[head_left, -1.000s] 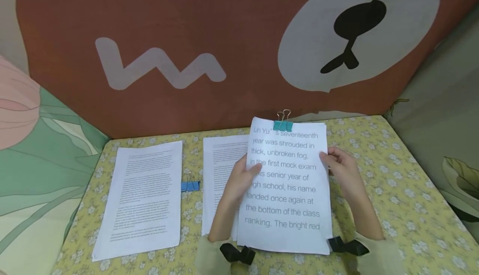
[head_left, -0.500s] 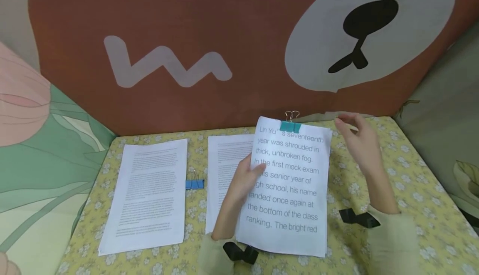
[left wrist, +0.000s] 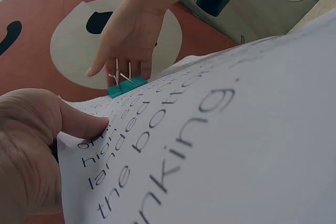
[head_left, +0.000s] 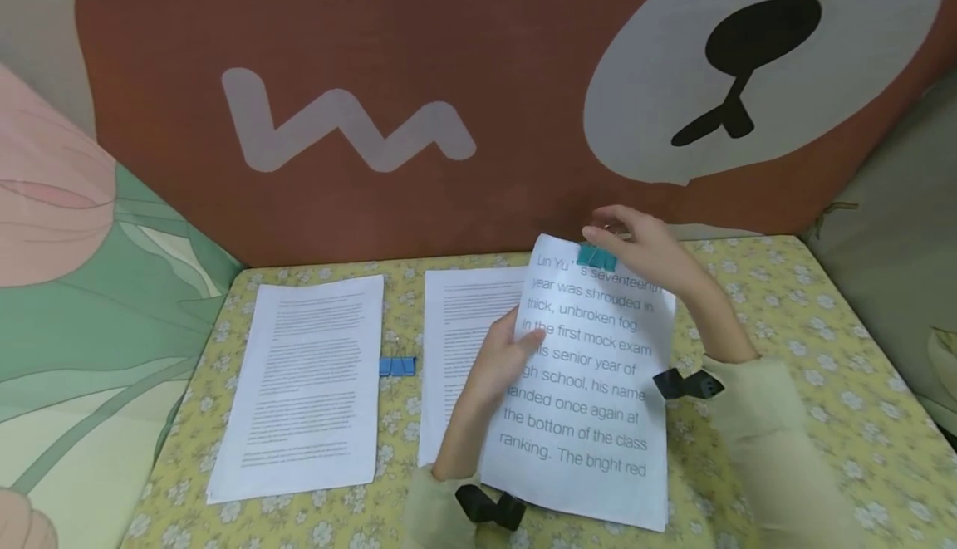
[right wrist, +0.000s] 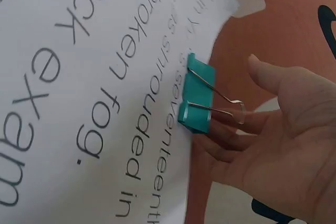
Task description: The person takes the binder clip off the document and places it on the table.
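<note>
My left hand (head_left: 489,366) grips the left edge of a stack of printed paper (head_left: 583,416) in large type, its thumb lying over the front sheet. The stack is tilted up toward me. A teal binder clip (head_left: 596,257) sits on its top edge, wire handles pointing up. Around that clip is my right hand (head_left: 658,254). In the right wrist view the thumb stands apart from the wire handles of the teal clip (right wrist: 198,95), while the fingers reach behind them. The left wrist view shows the right hand (left wrist: 131,35) with its fingers behind the clip.
A second stack of small-print paper (head_left: 306,391) lies at the left of the flowered tablecloth (head_left: 815,449). Between it and a partly covered middle stack (head_left: 471,308) lies a blue binder clip (head_left: 397,366). A brown cartoon-printed wall (head_left: 411,217) rises behind the table.
My right hand has let go of the stack's right edge, lifted away, and moved up and left to the teal clip. The left hand keeps its grip on the paper.
</note>
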Demonstrator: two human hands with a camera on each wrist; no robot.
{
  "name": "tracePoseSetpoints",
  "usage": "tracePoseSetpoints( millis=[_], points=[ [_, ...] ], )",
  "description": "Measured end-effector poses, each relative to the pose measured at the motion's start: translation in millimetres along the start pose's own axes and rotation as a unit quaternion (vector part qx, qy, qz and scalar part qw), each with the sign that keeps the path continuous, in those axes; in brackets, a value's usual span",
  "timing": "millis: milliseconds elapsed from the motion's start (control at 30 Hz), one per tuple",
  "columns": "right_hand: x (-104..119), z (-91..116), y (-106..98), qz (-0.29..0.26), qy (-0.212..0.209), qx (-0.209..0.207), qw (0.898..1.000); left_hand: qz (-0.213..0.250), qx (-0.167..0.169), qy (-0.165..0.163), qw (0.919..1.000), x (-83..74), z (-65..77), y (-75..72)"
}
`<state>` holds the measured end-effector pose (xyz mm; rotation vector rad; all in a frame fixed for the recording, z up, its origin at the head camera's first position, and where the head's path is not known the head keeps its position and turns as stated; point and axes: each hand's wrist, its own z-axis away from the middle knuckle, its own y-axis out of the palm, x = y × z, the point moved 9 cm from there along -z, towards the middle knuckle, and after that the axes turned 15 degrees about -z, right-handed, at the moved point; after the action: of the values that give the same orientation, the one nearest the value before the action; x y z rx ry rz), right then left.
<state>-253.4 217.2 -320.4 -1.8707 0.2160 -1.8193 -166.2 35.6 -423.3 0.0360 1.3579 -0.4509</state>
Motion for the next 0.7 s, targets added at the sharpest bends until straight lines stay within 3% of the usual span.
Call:
tracePoseSetpoints(
  millis=[267, 467, 700],
  points=[
    [-5.3, -3.4, -5.2, 0.013, 0.035, -0.095, 0.995, -0.005, 0.015, 0.036, 0.9992, -9.2, 1.8, 5.3],
    [-6.2, -3.4, -15.8, 0.015, 0.033, -0.168, 0.985, -0.009, 0.012, 0.046, 0.9988, -12.0, 3.0, 7.0],
    [-8.2, -4.4, -18.0, 0.038, 0.036, -0.186, 0.981, -0.010, 0.017, 0.051, 0.9985, -12.9, 3.6, 9.7]
  ],
)
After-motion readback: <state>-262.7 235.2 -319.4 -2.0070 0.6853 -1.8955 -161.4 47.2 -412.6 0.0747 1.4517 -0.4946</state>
